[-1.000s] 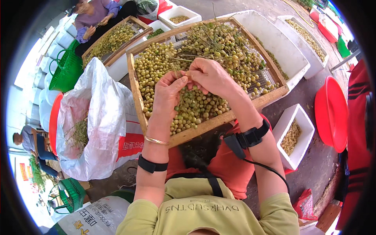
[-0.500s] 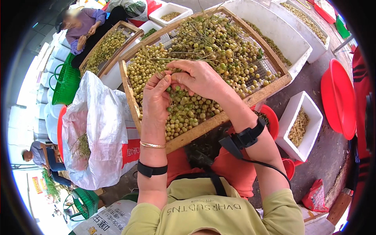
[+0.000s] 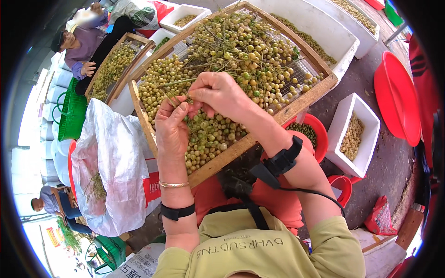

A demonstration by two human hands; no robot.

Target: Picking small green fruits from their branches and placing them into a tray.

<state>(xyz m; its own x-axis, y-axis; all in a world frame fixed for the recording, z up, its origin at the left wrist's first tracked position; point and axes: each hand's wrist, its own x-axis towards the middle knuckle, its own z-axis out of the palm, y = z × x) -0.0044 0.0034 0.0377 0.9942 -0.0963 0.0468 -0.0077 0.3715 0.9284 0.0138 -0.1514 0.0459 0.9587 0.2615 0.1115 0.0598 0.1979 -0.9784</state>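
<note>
A wood-framed wire-mesh tray (image 3: 222, 160) stands in front of me, heaped with small round yellow-green fruits (image 3: 211, 134) and thin twigs. My left hand (image 3: 171, 127) is over the tray's near left part, thumb and fingers pinched together on a thin fruit sprig (image 3: 189, 98). Close beside it, my right hand (image 3: 222, 97) pinches the same sprig, its fingers curled. A few green fruits show just under the hands. The fingertips partly hide what lies between them.
A white sack (image 3: 109, 167) stands left of the tray, with a green basket (image 3: 74, 111) behind. To the right are a red bucket (image 3: 320, 134) of green fruits, a white foam box (image 3: 371, 125) and a red basin (image 3: 398, 97). A co-worker (image 3: 85, 44) sits at another tray (image 3: 111, 76), far left.
The view has shifted slightly, so the tray sits further left. My hands stay pinched together over the fruits. The co-worker's hands, together before, are now apart, one raised.
</note>
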